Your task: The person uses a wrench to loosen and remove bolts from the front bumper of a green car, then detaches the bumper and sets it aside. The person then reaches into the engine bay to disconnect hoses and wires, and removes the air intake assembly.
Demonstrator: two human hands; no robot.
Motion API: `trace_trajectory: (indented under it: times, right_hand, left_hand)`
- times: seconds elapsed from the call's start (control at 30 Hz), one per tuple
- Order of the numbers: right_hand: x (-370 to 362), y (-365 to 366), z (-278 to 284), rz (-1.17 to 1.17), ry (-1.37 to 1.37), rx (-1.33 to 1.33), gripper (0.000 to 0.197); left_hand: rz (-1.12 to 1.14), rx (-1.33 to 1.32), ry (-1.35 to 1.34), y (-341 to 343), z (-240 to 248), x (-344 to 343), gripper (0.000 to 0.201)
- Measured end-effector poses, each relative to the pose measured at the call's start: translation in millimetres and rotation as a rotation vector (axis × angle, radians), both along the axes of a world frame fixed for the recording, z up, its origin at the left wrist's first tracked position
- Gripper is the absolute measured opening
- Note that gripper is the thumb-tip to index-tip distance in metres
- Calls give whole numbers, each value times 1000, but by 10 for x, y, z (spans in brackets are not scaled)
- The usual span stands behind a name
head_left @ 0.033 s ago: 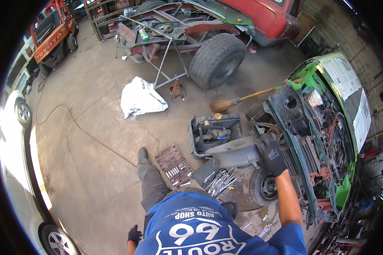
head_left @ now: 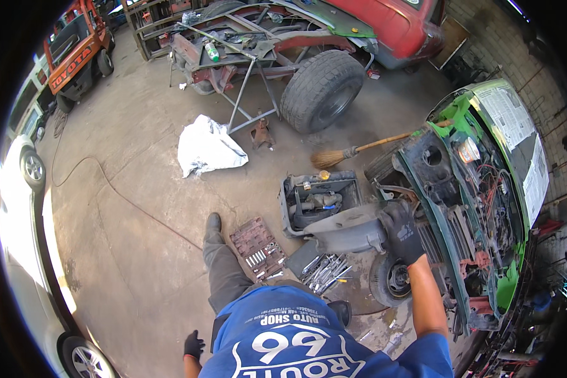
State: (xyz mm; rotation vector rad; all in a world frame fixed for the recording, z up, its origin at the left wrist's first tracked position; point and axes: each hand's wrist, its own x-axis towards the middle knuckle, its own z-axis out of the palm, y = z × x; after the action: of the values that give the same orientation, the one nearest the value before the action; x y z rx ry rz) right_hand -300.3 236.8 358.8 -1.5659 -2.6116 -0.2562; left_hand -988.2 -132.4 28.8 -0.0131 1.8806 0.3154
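Observation:
My right hand (head_left: 402, 234), in a dark glove, is closed on the end of a curved grey plastic panel that looks like a wheel-arch liner (head_left: 345, 230). The panel hangs over the floor beside the stripped green car front (head_left: 466, 220). My fingers are partly hidden in the dark glove. Low at my left side, away from any object, is my gloved left hand (head_left: 194, 344); its fingers look apart and nothing shows in it. Below the panel lie a heap of wrenches (head_left: 324, 272) and an open brown socket case (head_left: 253, 239).
A black crate (head_left: 288, 211) with car parts stands ahead, near a straw broom (head_left: 334, 156). A small wheel (head_left: 389, 280) lies by the car. Further off are a white sack (head_left: 209, 148), a bare truck frame (head_left: 258, 50) and a red hose (head_left: 132, 200). Left stands a pale car (head_left: 28, 264).
My left hand has moved slightly forward and left, and its fingers show more spread. My right hand and the grey panel have barely shifted.

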Motion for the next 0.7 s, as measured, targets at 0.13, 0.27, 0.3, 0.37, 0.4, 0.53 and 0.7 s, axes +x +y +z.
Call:
trace_trajectory:
  times: [0.13,0.27,0.3,0.37,0.4,0.53,0.7]
  right_hand:
    - [-247,445,-322,-48,-54,-62,56]
    - [-510,821,-557,-200,-72,-209,57]
    - [-551,876,-583,-237,-66,-214,57]
    - [-621,968,-627,-321,-24,-188,57]
    - [-631,994,-638,-343,-14,-149,57]
    - [-582,954,-707,-403,6,-136,56]
    - [-522,851,-831,-335,-10,-153,57]
  left_hand:
    - [-62,75,120,1462,-94,-880,53]
    - [-399,-142,132,3093,-215,-1679,53]
    - [-454,-156,152,3522,-188,-1851,53]
    - [-638,182,243,4465,57,-2116,43]
    - [-560,328,279,4985,222,-2168,39]
    - [-557,863,353,6455,1083,-1899,42]
    - [-703,837,271,6407,1368,-906,47]
